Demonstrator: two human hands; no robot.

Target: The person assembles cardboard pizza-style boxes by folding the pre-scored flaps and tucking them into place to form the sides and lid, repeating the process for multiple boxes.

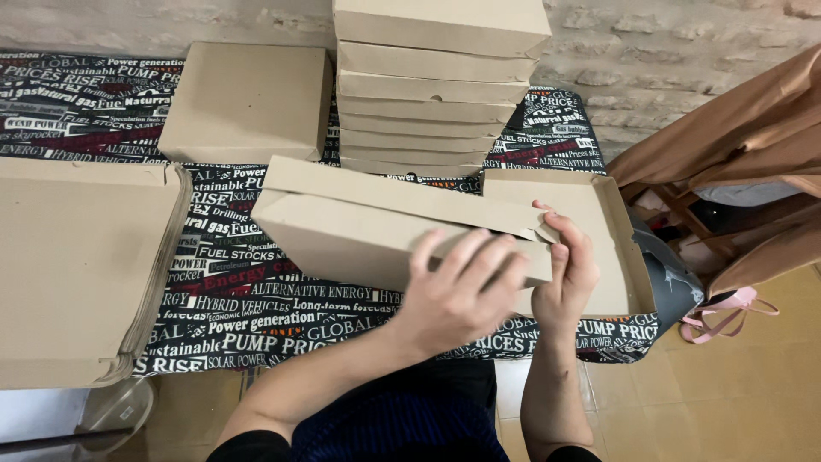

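A flat brown cardboard box is tilted up on the table in front of me, its lid partly closed. My left hand presses flat on the box's near right face. My right hand grips the box's right end, fingers at the corner flap. Behind that end lies an open cardboard tray.
A tall stack of finished boxes stands at the back centre, a single closed box to its left. A pile of flat cardboard sheets lies at the left. The table has a black printed cloth. Brown fabric hangs at right.
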